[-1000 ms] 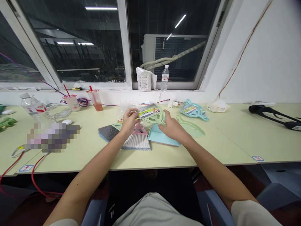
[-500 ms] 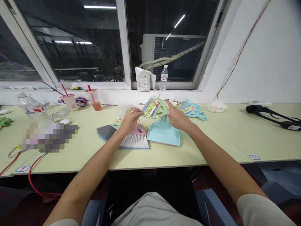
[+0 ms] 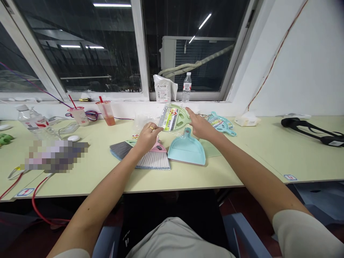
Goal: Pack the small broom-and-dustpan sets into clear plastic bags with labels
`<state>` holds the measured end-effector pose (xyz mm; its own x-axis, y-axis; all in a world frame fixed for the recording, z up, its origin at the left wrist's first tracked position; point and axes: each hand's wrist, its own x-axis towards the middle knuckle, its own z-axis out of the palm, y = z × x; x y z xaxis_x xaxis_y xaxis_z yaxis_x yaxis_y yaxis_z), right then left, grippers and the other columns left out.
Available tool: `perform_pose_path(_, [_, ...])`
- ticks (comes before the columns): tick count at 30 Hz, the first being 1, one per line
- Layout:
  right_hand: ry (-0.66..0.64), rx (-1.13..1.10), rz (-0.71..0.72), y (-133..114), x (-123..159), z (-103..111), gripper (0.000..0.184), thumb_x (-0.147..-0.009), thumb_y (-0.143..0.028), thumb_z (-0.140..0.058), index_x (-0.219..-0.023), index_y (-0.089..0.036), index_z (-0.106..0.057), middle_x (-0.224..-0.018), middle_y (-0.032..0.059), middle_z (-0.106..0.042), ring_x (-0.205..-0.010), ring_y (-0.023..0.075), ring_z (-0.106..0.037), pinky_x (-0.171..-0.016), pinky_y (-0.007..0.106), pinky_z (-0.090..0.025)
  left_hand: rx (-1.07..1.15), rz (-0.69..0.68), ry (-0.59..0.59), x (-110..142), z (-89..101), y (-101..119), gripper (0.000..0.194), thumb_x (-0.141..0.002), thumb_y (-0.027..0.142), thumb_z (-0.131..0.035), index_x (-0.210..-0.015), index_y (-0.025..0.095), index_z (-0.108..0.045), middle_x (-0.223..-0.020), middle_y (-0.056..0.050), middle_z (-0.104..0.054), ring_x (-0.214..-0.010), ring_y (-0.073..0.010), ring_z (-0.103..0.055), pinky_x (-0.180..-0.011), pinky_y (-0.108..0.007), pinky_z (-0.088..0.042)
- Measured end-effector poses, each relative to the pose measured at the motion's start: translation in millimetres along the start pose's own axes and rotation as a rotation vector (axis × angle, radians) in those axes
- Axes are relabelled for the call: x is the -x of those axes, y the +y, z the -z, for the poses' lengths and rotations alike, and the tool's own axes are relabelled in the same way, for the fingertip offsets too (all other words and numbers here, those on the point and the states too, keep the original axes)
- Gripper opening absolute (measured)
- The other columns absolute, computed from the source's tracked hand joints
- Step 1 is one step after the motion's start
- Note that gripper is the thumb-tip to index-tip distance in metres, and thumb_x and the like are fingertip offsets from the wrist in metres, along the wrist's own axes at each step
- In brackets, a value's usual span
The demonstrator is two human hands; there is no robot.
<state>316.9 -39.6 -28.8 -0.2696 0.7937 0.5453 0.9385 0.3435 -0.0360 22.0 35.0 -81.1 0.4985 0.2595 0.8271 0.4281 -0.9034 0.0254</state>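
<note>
Both hands hold a light green hand broom in a clear plastic wrapper with a printed label, tilted above the back of the table. My left hand, with a ring on one finger, pinches the wrapper's left lower edge. At the broom's right end, my right hand closes on its edge, the thumb mostly hidden. Below lie a pink hand broom with white bristles, partly behind my left hand, and a grey-bristled broom. Beside them a light blue dustpan lies on the table.
A wrapped blue hand broom lies behind my right wrist. Drink cups, plastic bottles and cables stand left. A tissue pack and black headset-like straps lie right. A water bottle and white package stand on the sill.
The wrapped green broom has tilted up and shifted slightly left and away, showing more of the blue dustpan's handle. My right hand has moved up slightly with it.
</note>
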Motion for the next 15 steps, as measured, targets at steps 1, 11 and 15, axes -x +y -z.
perform_pose_path(1, [-0.004,-0.008,-0.009,0.9,-2.7,-0.8,0.093,-0.083,-0.01,-0.053,-0.165,-0.016,-0.01,-0.119,0.0204,-0.066,-0.109,0.0361,-0.061,-0.092,0.047,-0.048,-0.024,0.004,0.012,0.4,-0.3,-1.0,0.035,-0.098,0.013,-0.043,-0.109,0.024,-0.074,-0.095,-0.011,-0.066,-0.098,-0.0251,-0.058,-0.09,-0.046,-0.048])
perform_pose_path(11, [-0.033,-0.132,-0.089,35.0,-29.8,-21.1,0.099,-0.076,-0.004,-0.057,-0.164,-0.019,-0.015,-0.131,0.0221,-0.061,-0.104,0.032,-0.066,-0.096,0.047,-0.05,-0.068,0.037,-0.004,1.3,-4.0,-4.2,0.046,-0.1,0.025,-0.051,-0.146,0.021,-0.052,-0.129,-0.017,-0.064,-0.125,-0.0304,-0.056,-0.106,-0.051,-0.044])
perform_pose_path(15, [-0.025,-0.162,-0.181,79.3,-56.4,-35.6,0.092,-0.077,-0.003,-0.056,-0.161,-0.015,-0.021,-0.138,0.0238,-0.058,-0.105,0.0311,-0.067,-0.095,0.045,-0.05,-0.104,0.123,0.074,-1.1,7.6,-8.4,0.054,-0.099,0.031,-0.054,-0.151,0.019,-0.044,-0.148,-0.019,-0.053,-0.139,-0.032,-0.047,-0.116,-0.052,-0.037])
